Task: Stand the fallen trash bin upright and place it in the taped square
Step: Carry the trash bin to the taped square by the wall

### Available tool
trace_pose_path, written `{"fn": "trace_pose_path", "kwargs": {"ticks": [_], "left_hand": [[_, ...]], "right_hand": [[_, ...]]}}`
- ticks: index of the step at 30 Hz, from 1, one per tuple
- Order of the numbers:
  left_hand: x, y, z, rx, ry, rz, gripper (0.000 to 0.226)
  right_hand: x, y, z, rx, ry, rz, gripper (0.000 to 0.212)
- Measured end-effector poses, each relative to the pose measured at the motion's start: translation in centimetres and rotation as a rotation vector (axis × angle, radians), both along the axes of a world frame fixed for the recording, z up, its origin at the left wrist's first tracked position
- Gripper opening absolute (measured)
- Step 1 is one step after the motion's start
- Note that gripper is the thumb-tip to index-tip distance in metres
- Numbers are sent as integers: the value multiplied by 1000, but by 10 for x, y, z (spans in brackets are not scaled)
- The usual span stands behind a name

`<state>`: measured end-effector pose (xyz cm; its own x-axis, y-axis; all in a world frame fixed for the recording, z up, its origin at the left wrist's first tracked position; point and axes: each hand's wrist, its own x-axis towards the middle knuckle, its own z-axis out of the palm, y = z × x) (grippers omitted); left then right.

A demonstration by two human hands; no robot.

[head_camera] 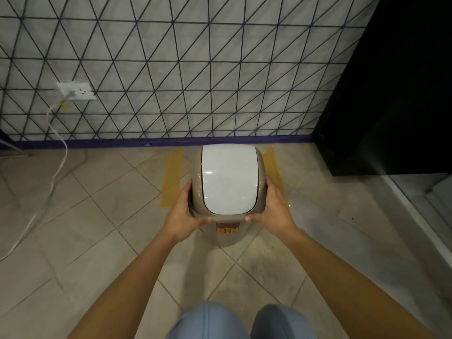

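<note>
Item: trash bin [228,237], taupe body with a white swing lid [230,181], orange label partly visible on the near face. Orientation: upright, seen from above. Whether its base rests on the floor [97,241] or hangs just above it cannot be told.

Position: over the near part of the taped square [172,177], whose yellow strips show to the left and right of the bin. The lower body appears to sit nearer the person than the tape's near ends; the square's far edge by the skirting is hidden behind the lid.

Grip: left hand [182,217] and right hand [274,211] each closed round a near corner of the lid housing, palms on the sides, thumbs along the front rim. Both hold the bin; neither touches the white flap.

Risks, as judged:
- Set down here, the base may straddle the near tape line; cause, the wide top hides the base from view.
- The hold is on the lid housing only; if that housing merely clips on, it could lift free of the body.
- A thumb sliding onto the flap could tip it inward and loosen the hold.
- Pushed too far forward, the bin meets the patterned wall [195,81].
- The black cabinet [391,94] stands near on the right, and the white cable [57,172] trails well apart on the left.
</note>
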<state>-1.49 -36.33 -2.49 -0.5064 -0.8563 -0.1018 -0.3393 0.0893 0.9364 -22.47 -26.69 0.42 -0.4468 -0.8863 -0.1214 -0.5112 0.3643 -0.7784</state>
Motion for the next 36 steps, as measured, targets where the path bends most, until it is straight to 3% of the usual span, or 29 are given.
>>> {"fn": "trace_pose_path", "kwargs": {"ticks": [24,36], "left_hand": [[-31,-84,-7,25,72,-56,114],[-52,-128,-11,70,61,-20,114]], "right_hand": [[-36,-80,1,-49,-75,13,108],[-60,-123,-11,-55,-44,4,116]]}}
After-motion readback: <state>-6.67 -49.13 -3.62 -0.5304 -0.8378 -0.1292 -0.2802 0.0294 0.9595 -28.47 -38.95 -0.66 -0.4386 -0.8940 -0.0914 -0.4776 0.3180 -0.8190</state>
